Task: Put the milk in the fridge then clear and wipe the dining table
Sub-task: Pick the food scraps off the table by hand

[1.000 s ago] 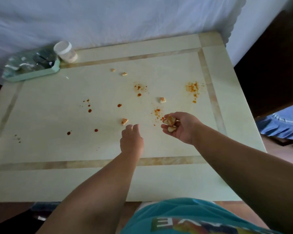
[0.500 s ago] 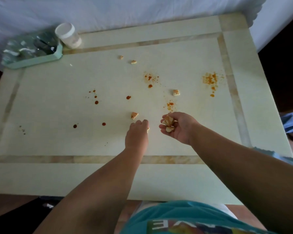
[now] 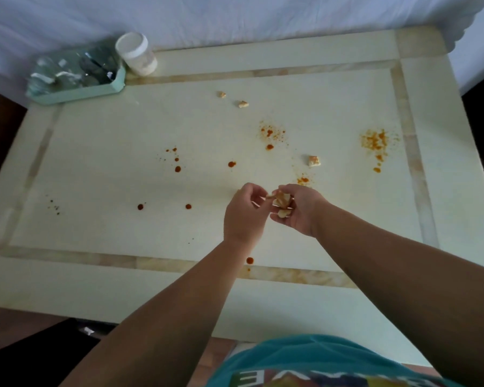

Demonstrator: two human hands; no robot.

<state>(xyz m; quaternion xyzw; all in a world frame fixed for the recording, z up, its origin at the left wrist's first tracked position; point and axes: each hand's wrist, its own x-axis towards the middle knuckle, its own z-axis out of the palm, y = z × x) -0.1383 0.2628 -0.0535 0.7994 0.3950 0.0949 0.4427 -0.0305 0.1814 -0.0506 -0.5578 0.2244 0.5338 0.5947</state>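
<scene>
Left hand (image 3: 243, 212): pinching one crumb against the pile.
Right hand (image 3: 298, 209): cupped, holding bread pieces (image 3: 282, 203).
Table (image 3: 95, 277): splattered with red sauce spots (image 3: 176, 163).

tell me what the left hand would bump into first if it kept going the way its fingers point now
Probably the right hand: the left hand points its pinched scrap at the bread pieces cupped there, almost touching. Depth between them is hard to judge.

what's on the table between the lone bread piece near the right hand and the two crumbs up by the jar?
Head view: between the lone bread piece and the two crumbs, only a scatter of orange-red sauce specks on the table. No other food bits.
</scene>
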